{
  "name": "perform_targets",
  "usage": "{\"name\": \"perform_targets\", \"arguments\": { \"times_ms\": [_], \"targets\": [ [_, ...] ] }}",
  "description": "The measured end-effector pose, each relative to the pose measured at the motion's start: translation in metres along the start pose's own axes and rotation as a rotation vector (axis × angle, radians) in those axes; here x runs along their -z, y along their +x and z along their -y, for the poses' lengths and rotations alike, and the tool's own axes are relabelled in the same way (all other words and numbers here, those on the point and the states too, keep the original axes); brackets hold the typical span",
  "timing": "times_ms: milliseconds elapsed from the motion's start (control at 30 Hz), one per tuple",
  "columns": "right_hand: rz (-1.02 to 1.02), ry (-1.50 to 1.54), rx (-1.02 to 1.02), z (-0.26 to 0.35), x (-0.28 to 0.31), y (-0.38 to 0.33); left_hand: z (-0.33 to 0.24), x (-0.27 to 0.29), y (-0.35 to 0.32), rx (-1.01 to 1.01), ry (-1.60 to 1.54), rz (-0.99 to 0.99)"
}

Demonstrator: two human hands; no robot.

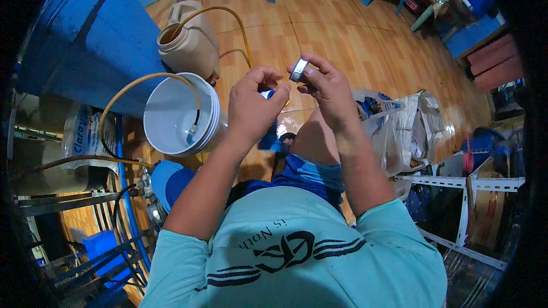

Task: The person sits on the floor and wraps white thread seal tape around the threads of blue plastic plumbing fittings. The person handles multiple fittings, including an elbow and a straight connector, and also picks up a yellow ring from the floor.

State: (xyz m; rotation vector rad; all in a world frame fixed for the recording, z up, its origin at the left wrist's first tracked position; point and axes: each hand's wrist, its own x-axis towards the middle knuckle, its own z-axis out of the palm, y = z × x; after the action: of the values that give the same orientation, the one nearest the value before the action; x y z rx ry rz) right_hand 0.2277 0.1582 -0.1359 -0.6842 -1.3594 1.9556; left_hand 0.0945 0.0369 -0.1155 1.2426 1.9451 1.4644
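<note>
Right hand [326, 88] pinches small white tape roll [298, 70] at its 11 o'clock, left hand [251, 108] closes on small blue fitting [268, 94] above the knee; judged best: keep tape taut, fitting steady.

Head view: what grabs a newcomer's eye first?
The two raised hands at centre: the right hand pinches a small silver roll, the left hand closes on a small blue part. Just left, a white bucket with a yellow hose looping in, a beige jug behind it.
</note>
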Motion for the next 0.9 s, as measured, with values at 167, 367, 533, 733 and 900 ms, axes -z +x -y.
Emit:
{"name": "perform_targets", "arguments": {
  "times_ms": [167,367,533,733,900],
  "targets": [
    [0.175,-0.236,-0.018,0.027,0.001,-0.004,-0.005,0.009,0.010,-0.289,0.208,-0.046],
    [0.218,-0.243,0.052,0.033,0.002,-0.007,-0.011,0.003,0.012,-0.359,0.337,-0.067],
    [0.164,-0.252,0.085,0.031,0.002,-0.012,-0.019,-0.001,0.010,-0.450,0.377,-0.092],
    [0.184,-0.131,0.046,0.028,0.003,-0.013,-0.031,0.002,0.010,-0.074,0.199,0.004],
    [0.249,-0.317,0.127,0.036,0.008,-0.014,-0.015,0.008,0.018,-0.224,0.124,0.039]
  ]
}}
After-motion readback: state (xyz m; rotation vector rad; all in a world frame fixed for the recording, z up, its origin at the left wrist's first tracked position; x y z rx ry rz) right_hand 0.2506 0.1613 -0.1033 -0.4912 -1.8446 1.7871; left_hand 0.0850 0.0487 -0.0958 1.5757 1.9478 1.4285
